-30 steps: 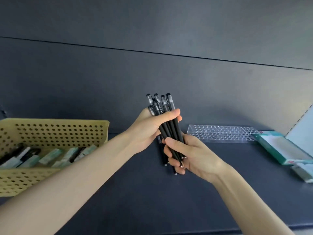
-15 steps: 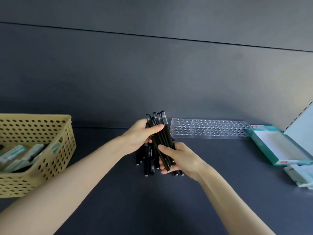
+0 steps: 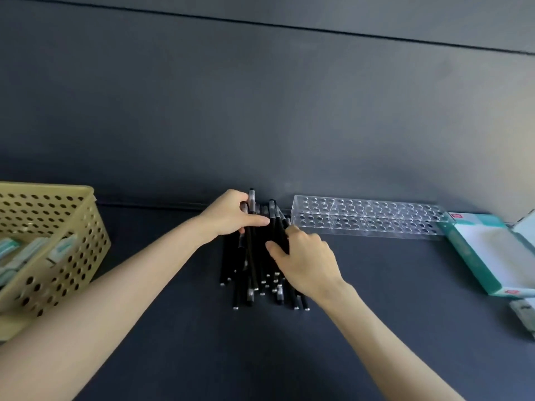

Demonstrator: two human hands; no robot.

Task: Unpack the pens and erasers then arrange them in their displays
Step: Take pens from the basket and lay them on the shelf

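The left hand point(image 3: 231, 217) and right hand point(image 3: 308, 266) clutch black pens point(image 3: 252, 266) atop a pile; the seemingly loose bundle could scatter and roll.

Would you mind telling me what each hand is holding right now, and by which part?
The left hand grips a few black pens near their capped tops; the right hand holds others by the barrel.

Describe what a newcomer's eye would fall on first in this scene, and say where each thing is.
A heap of black pens lies at the centre, with the left hand gripping a few at its far end and the right hand gripping others on its right side. Just right of the heap, at the back, stands a clear acrylic pen display with no pens in its holes. A yellow perforated basket sits at the far left.
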